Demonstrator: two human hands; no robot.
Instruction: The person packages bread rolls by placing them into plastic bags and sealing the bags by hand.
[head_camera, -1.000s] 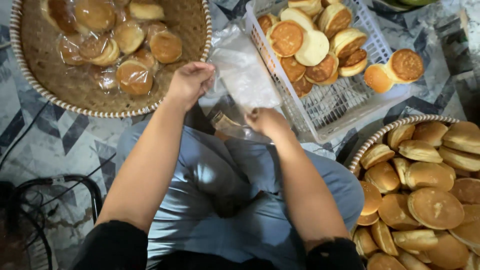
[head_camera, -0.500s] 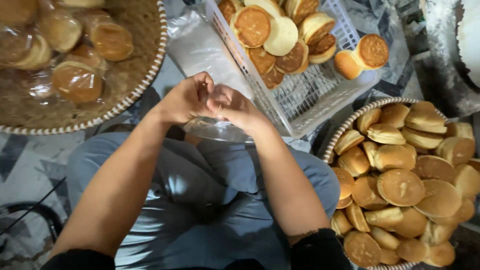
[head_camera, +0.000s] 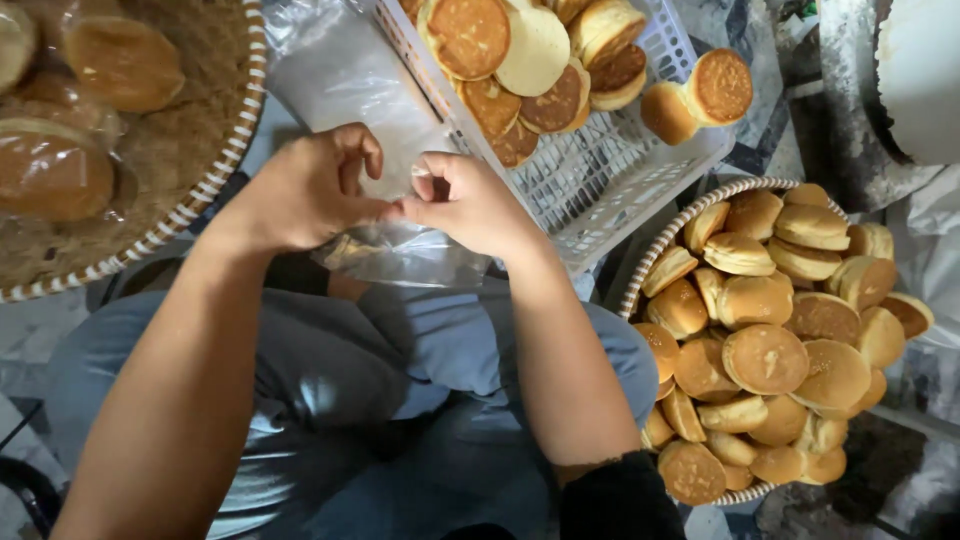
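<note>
Blue-grey cloth of the person's trousers (head_camera: 330, 400) fills the near part of the view, knees apart, so that the lap makes a working space; just above it the two hands meet fingertip to fingertip. Left hand (head_camera: 300, 190) and right hand (head_camera: 470, 205) both pinch the upper edge of a clear plastic bag (head_camera: 400, 255), thumbs against forefingers, the rest of each hand loosely curled; the bag hangs slack below the pinch and rests over the lap, and the grip seems set at the mouth to part the thin film. No cake is in either hand.

To the right, close by the right forearm, a round woven basket (head_camera: 640, 290) is heaped with bare golden round cakes (head_camera: 765, 355), within easy reach of that hand; beyond the hands a white plastic crate (head_camera: 620, 170) holds more of the same cakes, some flat, some on edge, with two lying outside on its rim. To the left, a wide woven tray (head_camera: 215, 190) carries cakes already wrapped in clear film (head_camera: 55, 165), kept apart from the bare ones; between tray and crate lies a sheet of clear plastic (head_camera: 330, 70).
</note>
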